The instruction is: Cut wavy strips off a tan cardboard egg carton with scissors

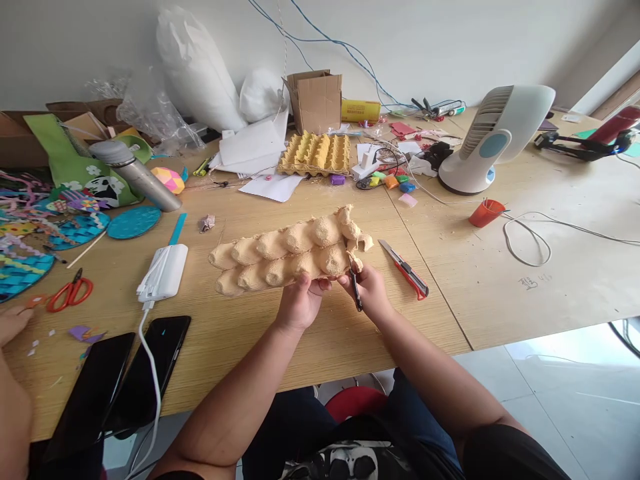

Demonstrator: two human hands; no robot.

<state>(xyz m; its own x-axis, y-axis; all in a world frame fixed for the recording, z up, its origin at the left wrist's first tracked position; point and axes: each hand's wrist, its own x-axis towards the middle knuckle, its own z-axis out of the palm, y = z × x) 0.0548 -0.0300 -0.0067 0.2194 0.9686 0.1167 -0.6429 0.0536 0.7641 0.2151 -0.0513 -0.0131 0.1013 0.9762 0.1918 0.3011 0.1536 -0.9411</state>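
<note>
A tan, bumpy pulp egg tray (280, 255) is held up over the table, its rounded cups facing me. My left hand (301, 301) grips its lower edge with the thumb in front. At the tray's right end, my right hand (371, 288) is closed around black-handled scissors (356, 290), whose blades reach up into the pulp. A torn, partly separated strip of cups (354, 230) sticks out there, beside the cut. Just right of that hand lies a red and black utility knife (406, 272) on the wood.
A yellow egg tray (316, 155), a white fan (493, 143) and a red cup (486, 213) stand farther back. To the left are orange-handled scissors (71, 293), a white power bank (165, 272), two phones (153, 367) and a steel bottle (143, 177). Another person's hand (15, 323) rests at the left edge.
</note>
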